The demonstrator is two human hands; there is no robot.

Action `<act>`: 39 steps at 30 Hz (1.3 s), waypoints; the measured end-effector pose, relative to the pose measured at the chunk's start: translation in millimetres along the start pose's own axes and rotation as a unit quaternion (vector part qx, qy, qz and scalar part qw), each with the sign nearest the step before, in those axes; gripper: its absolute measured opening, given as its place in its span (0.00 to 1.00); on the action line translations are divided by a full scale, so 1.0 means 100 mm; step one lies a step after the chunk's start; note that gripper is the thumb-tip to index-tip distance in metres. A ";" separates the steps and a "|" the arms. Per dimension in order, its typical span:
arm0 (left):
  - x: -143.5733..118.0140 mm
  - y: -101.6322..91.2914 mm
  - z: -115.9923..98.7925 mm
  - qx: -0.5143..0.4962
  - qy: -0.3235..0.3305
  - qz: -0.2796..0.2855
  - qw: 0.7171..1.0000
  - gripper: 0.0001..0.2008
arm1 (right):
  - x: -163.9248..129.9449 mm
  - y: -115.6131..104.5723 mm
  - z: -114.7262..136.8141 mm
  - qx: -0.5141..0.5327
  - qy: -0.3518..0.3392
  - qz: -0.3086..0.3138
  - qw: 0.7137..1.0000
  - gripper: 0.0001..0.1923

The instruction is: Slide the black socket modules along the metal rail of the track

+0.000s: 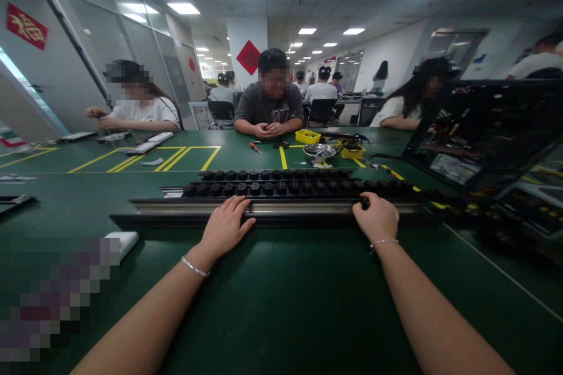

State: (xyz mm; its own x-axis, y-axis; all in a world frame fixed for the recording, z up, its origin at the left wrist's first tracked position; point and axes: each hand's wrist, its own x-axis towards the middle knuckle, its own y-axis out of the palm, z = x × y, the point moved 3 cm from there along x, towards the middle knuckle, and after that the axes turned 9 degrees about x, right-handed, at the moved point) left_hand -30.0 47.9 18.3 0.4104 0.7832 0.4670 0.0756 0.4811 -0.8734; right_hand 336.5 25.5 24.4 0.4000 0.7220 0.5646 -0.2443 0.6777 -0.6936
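Note:
A long black metal channel (303, 209) with a shiny inner face lies across the green table in front of me. My left hand (227, 224) rests on its left half, fingers stretched out over the rim and thumb apart, holding nothing. Over the right half, the fingers of my right hand (377, 217) close round a small black socket module (365, 203), mostly hidden by them. Just behind the channel stands a row of black socket modules (281, 188) in a strip. A second such row (268, 175) sits farther back.
A metal bowl (319, 153), yellow bins (308, 136) and a red screwdriver (255, 147) lie farther back. At right stands a large dark open case (488, 129). A white strip (123, 243) lies at left. A person (269, 99) sits opposite, with others on both sides.

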 end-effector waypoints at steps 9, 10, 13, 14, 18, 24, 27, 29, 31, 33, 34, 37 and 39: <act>0.00 0.02 0.01 -0.001 -0.004 0.000 1.000 0.24 | 0.01 -0.02 -0.04 0.004 0.009 -0.008 1.000 0.18; 0.00 0.02 0.01 -0.001 -0.004 0.002 1.000 0.24 | 0.01 -0.03 -0.04 0.004 0.010 -0.007 1.000 0.18; 0.00 0.01 0.01 0.000 -0.004 0.003 1.000 0.24 | 0.01 -0.04 -0.03 0.004 0.013 -0.006 1.000 0.19; 0.00 0.00 0.00 0.000 -0.003 0.002 1.000 0.24 | 0.01 -0.04 -0.03 0.005 0.014 -0.004 1.000 0.19; 0.00 -0.01 0.00 0.001 0.000 0.002 1.000 0.23 | 0.02 -0.03 -0.06 0.004 0.024 0.003 1.000 0.20; 0.01 -0.01 -0.01 0.005 -0.001 0.011 1.000 0.24 | 0.03 -0.02 -0.16 -0.015 0.045 -0.002 0.999 0.22; 0.01 -0.01 -0.01 0.004 0.001 0.010 1.000 0.24 | 0.02 -0.02 -0.22 -0.020 0.048 -0.014 0.999 0.22; 0.00 -0.01 -0.01 0.003 0.002 0.006 1.000 0.23 | 0.02 -0.02 -0.25 -0.019 0.050 -0.020 0.998 0.21; 0.00 -0.01 -0.01 0.001 0.001 0.002 1.000 0.23 | 0.02 -0.01 -0.28 -0.016 0.050 -0.020 0.998 0.21; 0.00 -0.01 0.00 0.000 0.001 0.002 1.000 0.23 | 0.03 -0.01 -0.29 -0.013 0.052 -0.021 0.998 0.21; 0.00 -0.01 0.00 0.000 0.000 0.003 1.000 0.23 | 0.03 -0.01 -0.29 -0.012 0.052 -0.021 0.998 0.21; 0.00 -0.01 0.00 0.000 -0.002 0.007 1.000 0.23 | 0.03 -0.02 -0.29 -0.006 0.049 -0.023 0.999 0.21; 0.00 -0.01 0.00 0.000 -0.003 0.007 1.000 0.23 | 0.04 -0.02 -0.29 -0.002 0.049 -0.022 0.999 0.22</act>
State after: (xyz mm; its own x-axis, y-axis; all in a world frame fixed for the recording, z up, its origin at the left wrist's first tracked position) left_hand -30.3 47.1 19.3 0.4060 0.7920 0.4560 0.0694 0.4708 -0.8795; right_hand 363.9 22.8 14.7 0.4944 0.6739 0.5490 -0.2206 0.7082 -0.6707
